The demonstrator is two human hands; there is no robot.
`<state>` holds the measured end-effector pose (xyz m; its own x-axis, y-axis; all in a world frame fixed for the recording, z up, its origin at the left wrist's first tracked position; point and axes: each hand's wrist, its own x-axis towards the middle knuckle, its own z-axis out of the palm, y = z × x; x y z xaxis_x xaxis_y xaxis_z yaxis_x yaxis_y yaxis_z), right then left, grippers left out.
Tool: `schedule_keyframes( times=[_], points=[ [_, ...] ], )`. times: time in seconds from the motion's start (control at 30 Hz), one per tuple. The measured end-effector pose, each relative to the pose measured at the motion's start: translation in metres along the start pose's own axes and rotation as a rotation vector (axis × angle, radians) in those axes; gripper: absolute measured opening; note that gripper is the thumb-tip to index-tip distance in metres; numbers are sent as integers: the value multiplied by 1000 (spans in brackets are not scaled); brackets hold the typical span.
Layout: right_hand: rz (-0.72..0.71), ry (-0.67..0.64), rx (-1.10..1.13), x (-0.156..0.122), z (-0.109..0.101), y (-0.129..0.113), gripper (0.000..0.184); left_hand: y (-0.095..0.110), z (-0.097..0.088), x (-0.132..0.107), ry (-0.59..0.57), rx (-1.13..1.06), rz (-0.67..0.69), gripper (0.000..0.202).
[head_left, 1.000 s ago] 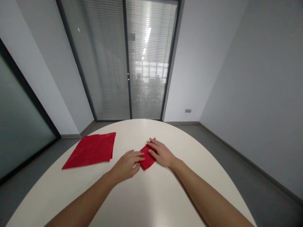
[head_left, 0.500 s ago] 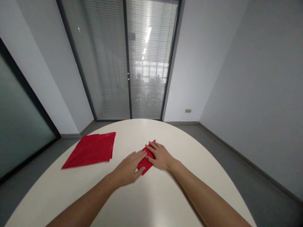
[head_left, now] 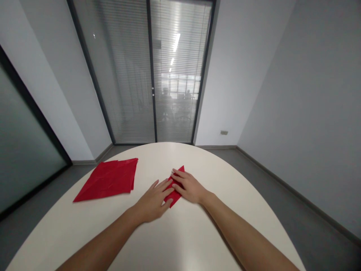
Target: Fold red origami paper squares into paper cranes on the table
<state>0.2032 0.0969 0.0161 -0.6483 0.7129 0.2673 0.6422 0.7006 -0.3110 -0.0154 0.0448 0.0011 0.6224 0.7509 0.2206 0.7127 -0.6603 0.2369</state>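
Note:
A small folded red sheet [head_left: 175, 195], of paper or thin cloth, lies flat on the table, its pointed corner showing beyond my fingers. My left hand [head_left: 152, 201] rests on its left side, fingers stretched out and spread, with the thumb by the near corner. On its right side my right hand [head_left: 190, 187] lies palm down, fingers extended over the sheet. Both hands cover part of the sheet, so its full fold is hidden. Neither hand grips anything.
A larger stack of red sheets [head_left: 109, 180] lies at the left of the round white table [head_left: 146, 246]. Behind the table's far edge stand glass panels with blinds [head_left: 129, 94]. A wall socket [head_left: 224, 132] is low on the far wall.
The right hand's fingers have slid slightly left over the sheet, uncovering more of its far tip. My left fingers have spread a little wider.

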Motion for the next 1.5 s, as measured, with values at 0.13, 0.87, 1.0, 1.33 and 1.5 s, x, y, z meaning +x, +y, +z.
schedule_keyframes(
  times=[0.13, 0.87, 1.0, 1.33, 1.5],
  points=[
    [67, -67, 24, 0, 4, -1, 52, 0, 2, 0, 38, 18, -40, 46],
    [-67, 72, 74, 5, 2, 5, 37, 0, -4, 6, 141, 1, -139, 49],
    [-61, 62, 95, 7, 1, 6, 39, -1, -2, 6, 210, 4, -145, 41],
    [-71, 65, 177, 8, 3, 11, 37, -4, -6, 6, 253, -46, -221, 34],
    [-25, 120, 185, 10, 4, 9, 16, -6, -4, 7, 285, -70, -238, 35]
  ],
)
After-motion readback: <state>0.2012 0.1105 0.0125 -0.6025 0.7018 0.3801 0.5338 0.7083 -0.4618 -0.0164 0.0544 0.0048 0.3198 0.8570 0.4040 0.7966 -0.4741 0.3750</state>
